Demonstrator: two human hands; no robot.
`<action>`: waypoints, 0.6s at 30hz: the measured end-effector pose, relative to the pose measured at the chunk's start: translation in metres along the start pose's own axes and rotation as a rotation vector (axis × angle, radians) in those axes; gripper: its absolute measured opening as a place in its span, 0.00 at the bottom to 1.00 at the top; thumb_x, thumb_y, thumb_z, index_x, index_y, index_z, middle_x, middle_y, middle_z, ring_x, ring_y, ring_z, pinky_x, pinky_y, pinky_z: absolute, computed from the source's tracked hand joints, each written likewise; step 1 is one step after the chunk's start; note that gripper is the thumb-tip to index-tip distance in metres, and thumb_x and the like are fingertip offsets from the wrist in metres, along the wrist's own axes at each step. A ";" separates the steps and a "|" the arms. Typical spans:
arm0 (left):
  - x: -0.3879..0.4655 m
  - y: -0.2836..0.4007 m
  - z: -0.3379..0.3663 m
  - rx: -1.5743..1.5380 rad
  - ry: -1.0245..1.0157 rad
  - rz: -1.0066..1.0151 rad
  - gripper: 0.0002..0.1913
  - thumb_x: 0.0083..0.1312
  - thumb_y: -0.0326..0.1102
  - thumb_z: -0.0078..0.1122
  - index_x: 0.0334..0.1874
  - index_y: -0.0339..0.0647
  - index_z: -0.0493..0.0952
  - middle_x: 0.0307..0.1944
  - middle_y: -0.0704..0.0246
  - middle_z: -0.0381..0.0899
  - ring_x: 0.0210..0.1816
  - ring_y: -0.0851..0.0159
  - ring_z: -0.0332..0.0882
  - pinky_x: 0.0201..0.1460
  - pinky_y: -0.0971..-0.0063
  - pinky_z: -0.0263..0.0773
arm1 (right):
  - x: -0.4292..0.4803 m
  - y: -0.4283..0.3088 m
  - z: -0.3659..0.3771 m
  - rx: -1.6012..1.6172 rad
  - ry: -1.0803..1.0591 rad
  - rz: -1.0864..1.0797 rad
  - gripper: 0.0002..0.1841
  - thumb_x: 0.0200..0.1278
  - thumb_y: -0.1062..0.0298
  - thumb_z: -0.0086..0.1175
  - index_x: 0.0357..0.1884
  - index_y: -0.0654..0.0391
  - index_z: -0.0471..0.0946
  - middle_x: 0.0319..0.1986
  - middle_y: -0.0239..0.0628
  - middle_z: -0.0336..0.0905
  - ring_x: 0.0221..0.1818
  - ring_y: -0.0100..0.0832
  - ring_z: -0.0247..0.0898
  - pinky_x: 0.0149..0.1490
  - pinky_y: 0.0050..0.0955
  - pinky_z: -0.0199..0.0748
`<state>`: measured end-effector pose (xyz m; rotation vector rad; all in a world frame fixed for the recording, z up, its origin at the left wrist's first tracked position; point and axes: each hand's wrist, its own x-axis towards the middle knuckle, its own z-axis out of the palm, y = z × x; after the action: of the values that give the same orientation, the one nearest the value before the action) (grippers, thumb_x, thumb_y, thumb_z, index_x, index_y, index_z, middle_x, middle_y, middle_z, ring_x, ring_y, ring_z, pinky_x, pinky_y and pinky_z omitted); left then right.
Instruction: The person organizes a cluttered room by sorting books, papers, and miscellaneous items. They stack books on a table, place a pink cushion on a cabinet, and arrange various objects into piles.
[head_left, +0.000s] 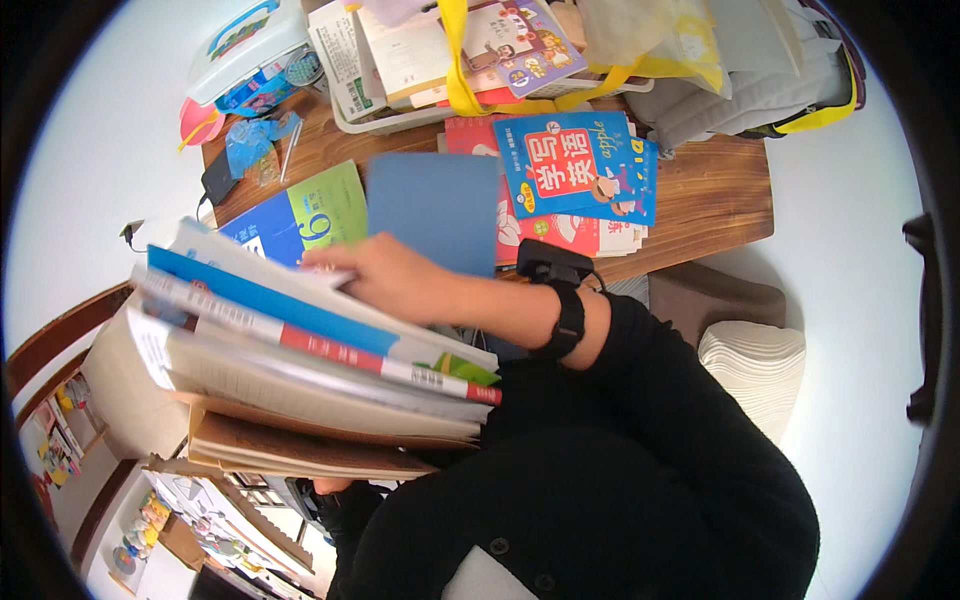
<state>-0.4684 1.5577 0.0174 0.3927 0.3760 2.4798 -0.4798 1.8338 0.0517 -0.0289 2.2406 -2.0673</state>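
Observation:
A leaning stack of books and papers (315, 352) rests against the front of my body. My left hand (330, 485) shows only in part at the stack's lower edge, under the brown covers (315, 446), and holds it from below. My right hand (390, 274) is blurred at the top of the stack. Its fingers curl at the pale top papers (420, 334), and their grip is unclear. Among the stacked books are a blue cover (285, 296) and a red-and-white spine (330, 352). Just beyond my right hand lies a plain blue-grey book (433, 202).
On the wooden table (712, 191) lie a blue-and-green book (300, 210) and blue writing workbooks (574, 165) over red ones. Behind stand a white basket (397, 120) of books, a clear lidded box (247, 56) and a grey bag (742, 97). A black phone (219, 178) lies left.

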 end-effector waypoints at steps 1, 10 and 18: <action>-0.004 0.000 -0.001 0.004 -0.001 0.009 0.18 0.64 0.36 0.47 0.55 0.43 0.62 0.42 0.66 0.75 0.41 0.64 0.73 0.48 0.69 0.69 | 0.008 0.009 -0.003 -0.002 0.017 0.007 0.16 0.53 0.75 0.49 0.46 0.56 0.74 0.34 0.50 0.77 0.34 0.35 0.77 0.39 0.31 0.72; -0.024 0.008 -0.007 0.006 -0.058 0.038 0.13 0.65 0.36 0.45 0.50 0.44 0.67 0.41 0.68 0.77 0.39 0.64 0.76 0.45 0.73 0.70 | -0.015 0.012 -0.024 -0.050 0.042 0.150 0.15 0.58 0.70 0.46 0.48 0.60 0.71 0.27 0.46 0.76 0.25 0.37 0.75 0.32 0.33 0.71; 0.003 0.005 -0.022 -0.098 -0.324 0.061 0.10 0.65 0.36 0.44 0.46 0.46 0.72 0.39 0.70 0.79 0.37 0.64 0.78 0.42 0.76 0.71 | -0.015 -0.045 -0.023 0.196 -0.315 -0.114 0.12 0.56 0.65 0.51 0.41 0.59 0.75 0.26 0.45 0.77 0.24 0.39 0.73 0.31 0.34 0.68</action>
<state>-0.4817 1.5518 -0.0003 0.7614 0.1110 2.4254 -0.4686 1.8544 0.0987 -0.4440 1.8858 -2.1508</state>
